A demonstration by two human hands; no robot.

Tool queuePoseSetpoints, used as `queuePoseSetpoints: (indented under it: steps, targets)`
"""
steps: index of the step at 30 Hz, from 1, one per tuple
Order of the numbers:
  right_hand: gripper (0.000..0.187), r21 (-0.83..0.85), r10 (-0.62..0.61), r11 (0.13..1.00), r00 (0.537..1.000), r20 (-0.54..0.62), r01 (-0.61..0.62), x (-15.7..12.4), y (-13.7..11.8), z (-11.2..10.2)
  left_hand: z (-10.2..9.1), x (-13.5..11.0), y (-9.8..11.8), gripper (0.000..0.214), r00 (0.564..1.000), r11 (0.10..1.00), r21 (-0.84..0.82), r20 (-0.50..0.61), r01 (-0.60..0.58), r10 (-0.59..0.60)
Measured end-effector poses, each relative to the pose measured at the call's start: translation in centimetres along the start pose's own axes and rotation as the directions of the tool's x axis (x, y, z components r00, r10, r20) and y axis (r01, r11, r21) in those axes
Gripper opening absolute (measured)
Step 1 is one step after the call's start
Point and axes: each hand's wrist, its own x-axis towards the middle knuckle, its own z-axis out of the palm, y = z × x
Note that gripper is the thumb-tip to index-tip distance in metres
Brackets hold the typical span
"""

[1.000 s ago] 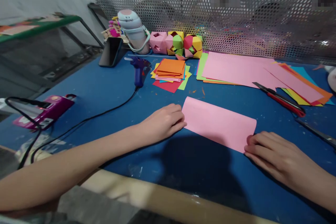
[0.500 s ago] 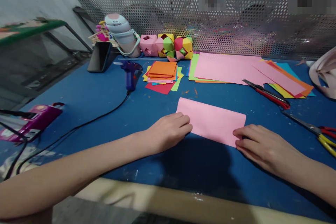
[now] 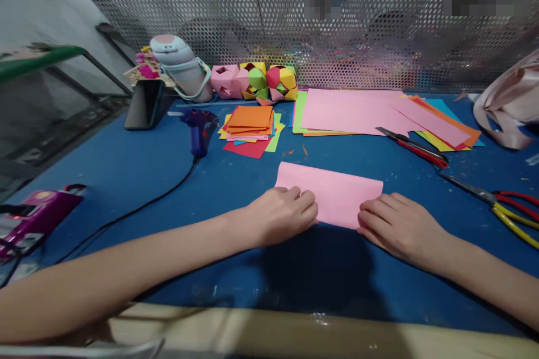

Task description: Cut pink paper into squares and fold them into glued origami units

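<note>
The folded pink sheet (image 3: 337, 193) was laid flat on the blue desk (image 3: 138, 179), pinned at its near edge by both hands. The left hand (image 3: 286, 213) was pressed onto the near left corner, its fingers loosely curled and nothing grasped. The right hand (image 3: 393, 224) was spread flat over the near right corner, likewise gripping nothing. Compared with a second earlier, the hands had been drawn closer together along that edge, so less pink was left bare between them. The sheet itself seemed not to have been shifted. From this it could be judged that the paper was being flattened along its near edge, not lifted or let go. Beyond the left hand, a stack of small coloured squares (image 3: 249, 123) and a blue glue gun (image 3: 197, 129) were seen. Beyond the right hand lay a red cutter (image 3: 415, 146), and to its right, scissors (image 3: 505, 207).
</note>
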Motion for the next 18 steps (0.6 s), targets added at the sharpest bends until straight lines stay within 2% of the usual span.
queuePoseSetpoints:
  steps: [7, 13, 18]
  targets:
    - [0.025, 0.030, -0.004, 1.000, 1.000, 0.002, 0.004, 0.0, 0.7, 0.3, -0.4, 0.6, 0.2, 0.026, 1.000, 0.999, -0.036, 0.007, -0.003, 0.004]
    - [0.023, 0.023, 0.015, 1.000, 1.000, -0.022, -0.015, 0.4, 2.3, 1.0, 0.3, 1.0, 0.0, 0.028, 0.998, 0.999, -0.042, -0.056, 0.022, -0.024]
    - [0.028, 0.044, 0.011, 0.999, 1.000, -0.011, -0.010, 1.0, 3.5, 1.4, 0.8, 1.3, -0.8, 0.026, 0.999, 1.000, 0.001, -0.036, 0.020, -0.020]
